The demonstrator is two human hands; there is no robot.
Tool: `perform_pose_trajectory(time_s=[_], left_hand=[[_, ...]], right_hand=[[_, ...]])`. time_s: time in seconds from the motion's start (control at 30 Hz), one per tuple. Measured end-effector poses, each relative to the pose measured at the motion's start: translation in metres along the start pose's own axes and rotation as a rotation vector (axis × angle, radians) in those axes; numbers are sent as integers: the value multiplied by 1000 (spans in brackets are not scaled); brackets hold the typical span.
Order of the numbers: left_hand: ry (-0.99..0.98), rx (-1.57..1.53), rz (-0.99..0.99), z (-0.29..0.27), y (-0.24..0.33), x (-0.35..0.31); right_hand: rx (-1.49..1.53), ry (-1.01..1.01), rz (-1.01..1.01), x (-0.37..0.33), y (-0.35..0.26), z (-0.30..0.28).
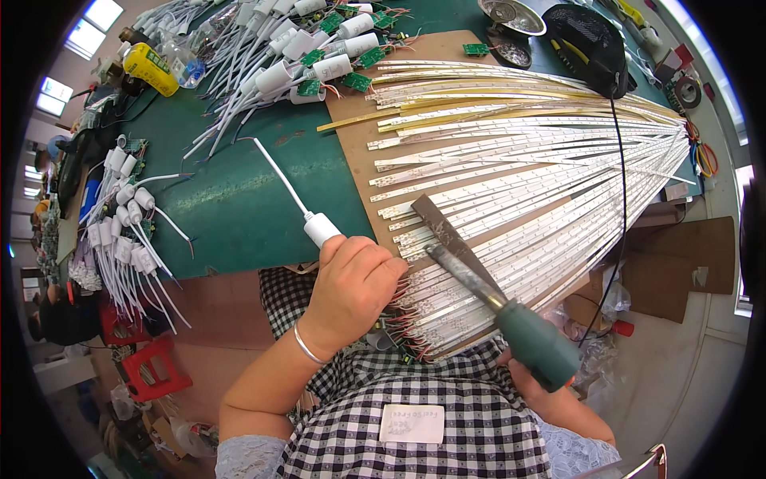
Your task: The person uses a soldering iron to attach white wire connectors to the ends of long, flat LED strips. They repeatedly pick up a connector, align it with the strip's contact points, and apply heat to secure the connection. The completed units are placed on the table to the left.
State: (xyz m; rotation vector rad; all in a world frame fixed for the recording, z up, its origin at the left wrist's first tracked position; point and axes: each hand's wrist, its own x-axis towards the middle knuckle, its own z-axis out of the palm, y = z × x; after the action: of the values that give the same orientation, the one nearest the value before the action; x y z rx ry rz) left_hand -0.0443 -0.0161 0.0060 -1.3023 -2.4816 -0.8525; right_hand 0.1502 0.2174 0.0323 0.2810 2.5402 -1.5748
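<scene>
My left hand (355, 279) is closed around a white cylindrical lamp cap (321, 230), and a white cable (279, 176) sticks out of its far end. Under and beside that hand lie many white LED strips (511, 195), fanned out on a brown board (359, 152). A soldering iron (535, 343) with a green handle and metal barrel slants over the strips, its barrel above a dark flat bar (455, 239). Just below the handle is my right hand (525, 382); its fingers are mostly hidden there, so its grip cannot be made out.
Heaped white caps with cables and green circuit boards (319, 68) cover the table's far side. More caps (124, 223) hang over its left edge. A yellow bottle (150, 68), a metal dish (513, 16) and a black cap (586, 48) stand farther back. A black cord (622, 207) crosses the strips.
</scene>
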Motion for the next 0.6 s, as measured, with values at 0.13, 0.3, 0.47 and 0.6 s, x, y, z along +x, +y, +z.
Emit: perform_pose_trajectory(time_s=[0.13,0.3,0.47,0.6], left_hand=[[14,2,-1,0,1,2],[-23,24,2,-2,1,2],[-42,43,2,-3,1,2],[-32,36,2,-2,1,1]], right_hand=[[149,63,21,3,-9,-2],[102,74,-5,1,-6,-1],[-6,16,-21,-1,-4,-3],[-43,-4,-21,-2,1,-1]])
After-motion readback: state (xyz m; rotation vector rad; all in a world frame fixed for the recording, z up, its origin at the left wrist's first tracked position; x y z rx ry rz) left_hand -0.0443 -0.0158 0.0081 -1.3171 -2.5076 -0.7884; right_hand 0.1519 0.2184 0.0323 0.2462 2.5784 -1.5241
